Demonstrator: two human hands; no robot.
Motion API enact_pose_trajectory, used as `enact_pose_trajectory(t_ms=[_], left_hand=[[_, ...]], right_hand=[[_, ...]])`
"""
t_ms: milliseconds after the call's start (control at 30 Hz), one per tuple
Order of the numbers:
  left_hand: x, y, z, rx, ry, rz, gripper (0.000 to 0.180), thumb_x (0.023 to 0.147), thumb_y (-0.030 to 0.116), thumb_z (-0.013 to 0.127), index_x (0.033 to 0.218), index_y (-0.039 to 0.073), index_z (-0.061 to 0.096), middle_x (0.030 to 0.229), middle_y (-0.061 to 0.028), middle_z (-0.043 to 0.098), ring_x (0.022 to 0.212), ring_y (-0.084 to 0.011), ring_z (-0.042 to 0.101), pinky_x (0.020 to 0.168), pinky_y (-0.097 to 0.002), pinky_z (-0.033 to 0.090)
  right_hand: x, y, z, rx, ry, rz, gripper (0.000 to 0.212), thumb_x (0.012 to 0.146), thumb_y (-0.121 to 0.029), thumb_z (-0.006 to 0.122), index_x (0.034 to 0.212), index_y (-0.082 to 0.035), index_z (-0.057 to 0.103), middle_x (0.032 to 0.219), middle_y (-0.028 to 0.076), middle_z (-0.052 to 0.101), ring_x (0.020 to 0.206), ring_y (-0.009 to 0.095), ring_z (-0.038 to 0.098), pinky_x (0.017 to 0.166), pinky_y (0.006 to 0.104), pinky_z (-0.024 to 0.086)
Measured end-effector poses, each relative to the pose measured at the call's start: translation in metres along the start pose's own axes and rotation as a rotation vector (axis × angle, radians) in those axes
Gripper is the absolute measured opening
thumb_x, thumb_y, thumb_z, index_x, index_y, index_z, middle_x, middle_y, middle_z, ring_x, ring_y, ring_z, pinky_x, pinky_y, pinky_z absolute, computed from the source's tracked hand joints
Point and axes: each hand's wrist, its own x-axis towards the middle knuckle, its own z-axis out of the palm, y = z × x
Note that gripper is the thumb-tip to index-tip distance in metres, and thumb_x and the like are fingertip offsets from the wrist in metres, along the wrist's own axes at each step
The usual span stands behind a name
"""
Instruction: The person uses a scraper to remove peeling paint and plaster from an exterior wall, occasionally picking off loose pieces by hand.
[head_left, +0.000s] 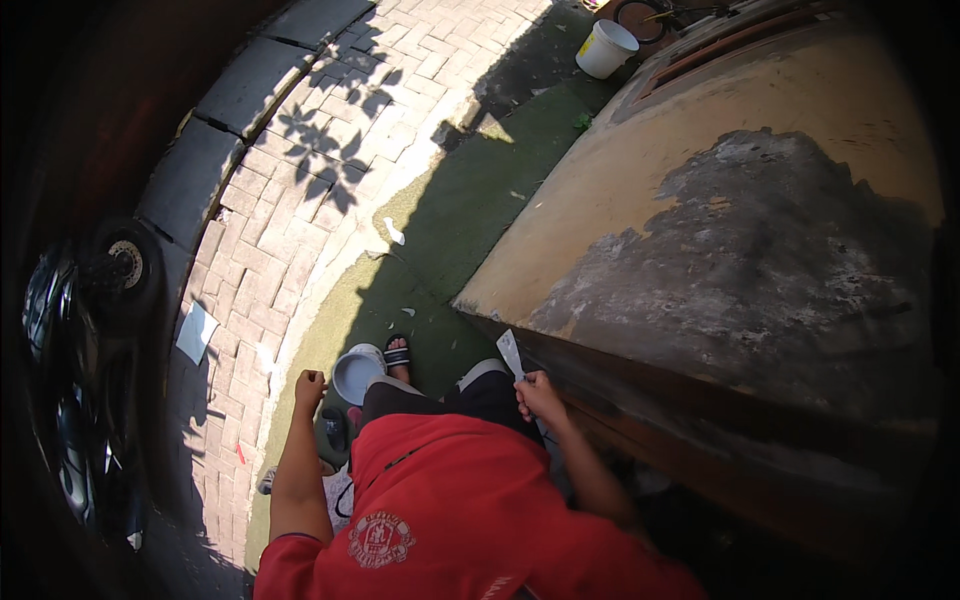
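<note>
My right hand (pixel 540 397) grips a scraper with a flat pale blade (pixel 511 353), its edge held at the base of a wall (pixel 740 250) whose yellow paint has peeled off to bare grey patches. My left hand (pixel 310 385) is closed in a fist with nothing visible in it, held out over the ground to the left. Just right of that fist, a round white container (pixel 355 374) stands on the ground beside my sandalled foot (pixel 397 352). My red shirt fills the lower middle of the view.
A white bucket (pixel 605 48) stands far off by the wall's end. Brick paving (pixel 330 150) and a green strip (pixel 470 200) run along the wall. A parked motorcycle's wheel (pixel 125 265) sits at the left, with a sheet of paper (pixel 197 331) lying near it.
</note>
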Motion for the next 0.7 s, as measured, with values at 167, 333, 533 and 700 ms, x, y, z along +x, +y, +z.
enact_pose_trajectory(t_ms=[167,333,533,700], left_hand=[[0.021,0.039,-0.02,-0.008,0.008,0.048,0.021,0.095,0.021,0.059,0.102,0.001,0.056,0.084,-0.0075,0.064,0.069,-0.0165,0.068,0.053,-0.0297,0.052],[0.053,0.086,-0.035,-0.02,-0.048,-0.013,0.023,0.096,0.022,0.057,0.106,0.001,0.056,0.088,-0.0084,0.065,0.068,-0.0169,0.068,0.052,-0.0297,0.051],[0.134,0.184,-0.032,-0.076,-0.029,0.06,0.022,0.098,0.022,0.054,0.11,0.003,0.054,0.091,-0.0093,0.064,0.071,-0.0183,0.068,0.053,-0.0302,0.052],[0.176,0.277,-0.007,-0.102,-0.015,0.225,0.021,0.099,0.022,0.055,0.101,0.001,0.051,0.083,-0.011,0.061,0.06,-0.0199,0.066,0.047,-0.0307,0.052]], right_hand=[[-0.003,-0.026,0.018,0.352,-0.047,0.025,0.036,0.103,-0.035,0.046,0.121,-0.004,0.046,0.069,0.001,0.047,0.045,0.01,0.045,0.037,0.0268,0.038],[0.017,-0.061,0.029,0.527,0.005,0.039,0.035,0.105,-0.039,0.041,0.119,-0.008,0.05,0.068,0.001,0.047,0.046,0.011,0.041,0.039,0.0284,0.033],[0.048,-0.127,0.039,0.665,0.096,0.097,0.013,0.095,-0.021,0.049,0.098,-0.009,0.049,0.068,0.001,0.046,0.049,0.01,0.04,0.042,0.0278,0.032],[0.112,-0.204,0.052,0.752,0.063,0.026,0.003,0.09,-0.01,0.047,0.089,-0.008,0.047,0.07,0.002,0.047,0.053,0.011,0.043,0.044,0.0277,0.034]])
